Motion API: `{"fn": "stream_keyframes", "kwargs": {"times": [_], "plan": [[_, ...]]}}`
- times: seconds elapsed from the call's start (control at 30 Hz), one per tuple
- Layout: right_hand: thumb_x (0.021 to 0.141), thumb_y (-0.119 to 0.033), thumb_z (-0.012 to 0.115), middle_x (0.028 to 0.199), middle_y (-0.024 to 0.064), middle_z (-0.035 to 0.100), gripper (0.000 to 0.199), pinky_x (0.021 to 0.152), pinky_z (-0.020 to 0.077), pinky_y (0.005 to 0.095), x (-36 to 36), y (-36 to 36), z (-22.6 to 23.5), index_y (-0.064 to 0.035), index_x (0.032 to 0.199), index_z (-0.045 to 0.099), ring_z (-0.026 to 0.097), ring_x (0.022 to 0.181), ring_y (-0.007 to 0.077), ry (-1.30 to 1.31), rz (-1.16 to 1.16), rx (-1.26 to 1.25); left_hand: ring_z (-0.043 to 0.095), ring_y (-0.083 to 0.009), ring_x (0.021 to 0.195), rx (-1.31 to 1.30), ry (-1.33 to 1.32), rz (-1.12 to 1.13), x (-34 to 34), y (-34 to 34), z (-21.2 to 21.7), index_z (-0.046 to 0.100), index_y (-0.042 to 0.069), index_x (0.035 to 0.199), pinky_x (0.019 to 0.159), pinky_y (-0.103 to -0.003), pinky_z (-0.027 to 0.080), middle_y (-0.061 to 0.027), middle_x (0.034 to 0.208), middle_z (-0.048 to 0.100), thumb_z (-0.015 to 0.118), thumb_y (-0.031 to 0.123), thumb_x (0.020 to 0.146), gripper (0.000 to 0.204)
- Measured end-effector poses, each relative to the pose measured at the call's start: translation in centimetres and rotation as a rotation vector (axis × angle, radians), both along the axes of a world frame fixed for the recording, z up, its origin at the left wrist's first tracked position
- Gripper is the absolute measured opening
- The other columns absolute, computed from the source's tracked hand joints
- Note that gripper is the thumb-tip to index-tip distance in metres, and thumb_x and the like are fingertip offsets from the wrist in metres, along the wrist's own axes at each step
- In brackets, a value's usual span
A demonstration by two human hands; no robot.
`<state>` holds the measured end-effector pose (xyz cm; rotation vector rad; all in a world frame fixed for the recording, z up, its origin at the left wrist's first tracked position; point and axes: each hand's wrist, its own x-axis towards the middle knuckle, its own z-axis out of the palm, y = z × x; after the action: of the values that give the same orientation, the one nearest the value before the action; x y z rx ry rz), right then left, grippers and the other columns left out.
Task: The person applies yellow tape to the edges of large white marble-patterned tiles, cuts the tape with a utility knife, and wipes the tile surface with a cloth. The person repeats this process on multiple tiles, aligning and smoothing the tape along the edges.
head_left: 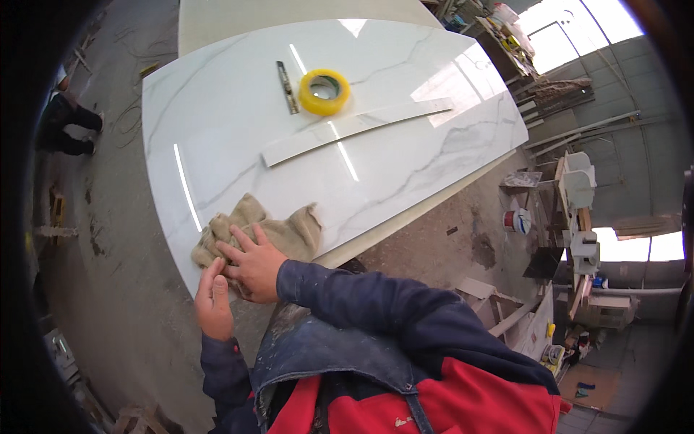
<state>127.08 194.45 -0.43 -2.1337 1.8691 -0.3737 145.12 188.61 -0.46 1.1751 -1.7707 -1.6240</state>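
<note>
Right hand (254, 264): reaches in from the right behind a dark navy sleeve (376, 296), bends at the elbow across the body, lies palm-down on the cloth with fingers spread and pointing toward the far left.

Left hand (214, 302): stands nearer the body, wrist below, fingertips upward; holds long fingers extended and pressed together, thumb upright and set apart; meets the cloth's near edge, just beside the right hand's fingers. Grip at the fingertips: cannot be told.

Markings: small whitish mark (401, 422) on bright red jacket panel (491, 398), too small to read; dark red patch on round white bucket (522, 220), at right on the floor, print likewise unclear.

Beige, soft-woven, crumpled cloth (295, 235): lies at the near left corner of the glossy white, grey-veined slab (210, 116); bunches into thick folds at left, under and around the right hand; spreads flatter at right, ending in a raised, frayed-looking corner. Dull against the polished surface.

Also on slab, well apart from the cloth: narrow white, flat strip (358, 130), laid aslant; translucent yellow, ring-shaped roll of tape (325, 108), just beyond the strip; slim dark-and-silver cutter knife (288, 88), just left of the roll. Bright lines of reflected light across the surface.
</note>
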Motion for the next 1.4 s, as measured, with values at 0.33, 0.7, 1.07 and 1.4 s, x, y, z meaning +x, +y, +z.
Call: {"fn": "stream_keyframes", "kwargs": {"times": [0.33, 0.7, 1.07, 1.4], "plan": [[0.078, -0.028, 0.076, 0.142, 0.0129, 0.053, 0.055, 0.108, 0.0364, 0.0577, -17.3, 11.3, -1.4, -0.0228, 0.132, 0.066, 0.045, 0.133, 0.0406, 0.104, -0.547, 0.054, 0.061, -0.0362, 0.122, -0.480, -0.142, -0.120, -8.4, 2.7, -0.2, 0.064, -0.003, 0.127, 0.108, -0.044, 0.045, -0.0205, 0.128, 0.066, 0.061, 0.010, 0.096, 0.034], [0.079, -0.030, 0.076, 0.135, 0.0169, 0.059, 0.048, 0.108, 0.0427, 0.0506, -42.9, 24.1, -3.2, -0.0164, 0.125, 0.072, 0.052, 0.126, 0.0381, 0.249, -1.006, -0.106, 0.043, -0.0431, 0.139, -0.818, -0.341, -0.358, -22.3, 8.1, -3.2, 0.060, 0.001, 0.130, 0.114, -0.054, 0.033, -0.0196, 0.146, 0.053, 0.069, 0.014, 0.088, 0.045], [0.082, -0.031, 0.074, 0.134, 0.0152, 0.059, 0.047, 0.107, 0.0437, 0.0475, -66.4, 36.3, -4.4, -0.0143, 0.126, 0.072, 0.053, 0.126, 0.0369, 0.296, -1.181, -0.105, 0.038, -0.0423, 0.144, -0.965, -0.711, -0.212, -20.8, 8.3, -4.2, 0.049, -0.001, 0.143, 0.119, -0.052, 0.027, -0.0232, 0.154, 0.044, 0.049, 0.017, 0.099, 0.047], [0.081, -0.038, 0.070, 0.136, 0.0111, 0.062, 0.052, 0.105, 0.0466, 0.0463, -77.3, 40.5, -6.5, -0.0142, 0.127, 0.072, 0.057, 0.122, 0.0352, 0.427, -1.444, -0.053, 0.037, -0.0418, 0.145, -1.017, -0.748, -0.233, -20.4, 7.5, -5.5, 0.046, -0.001, 0.145, 0.120, -0.052, 0.025, -0.0236, 0.156, 0.040, 0.047, 0.015, 0.100, 0.048]]}}
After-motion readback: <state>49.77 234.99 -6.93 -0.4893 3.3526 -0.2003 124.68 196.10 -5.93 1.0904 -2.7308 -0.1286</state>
